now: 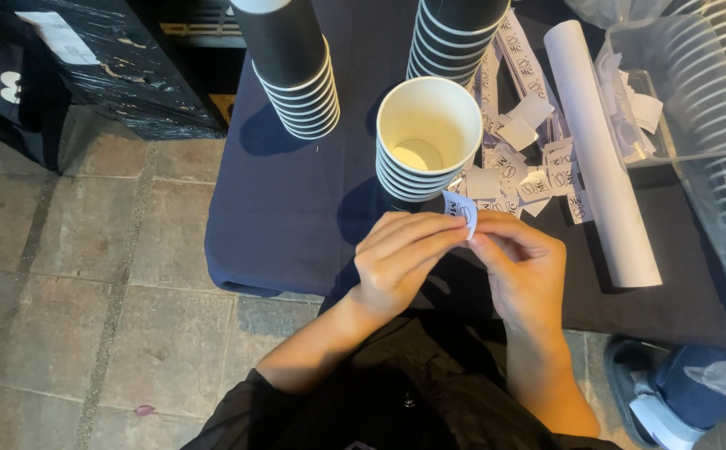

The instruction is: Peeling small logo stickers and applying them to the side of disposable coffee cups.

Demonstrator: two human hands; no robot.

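Two hands meeting, left hand (400, 262) and right hand (523, 271) pinching one small sticker (461, 211) between fingertips, cup stack (426, 142) just beyond, loose stickers (530, 171) past the right hand

cups (426, 137): black outside, cream inside; sticker (460, 211): white, dark print; tablecloth (296, 200): navy; roll (600, 150): white

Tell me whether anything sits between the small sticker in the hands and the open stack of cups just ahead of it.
Nothing visible does. Both hands, left hand and right hand, pinch the sticker just below the open cup stack, with only bare dark tablecloth between them. The loose stickers lie off to the right.
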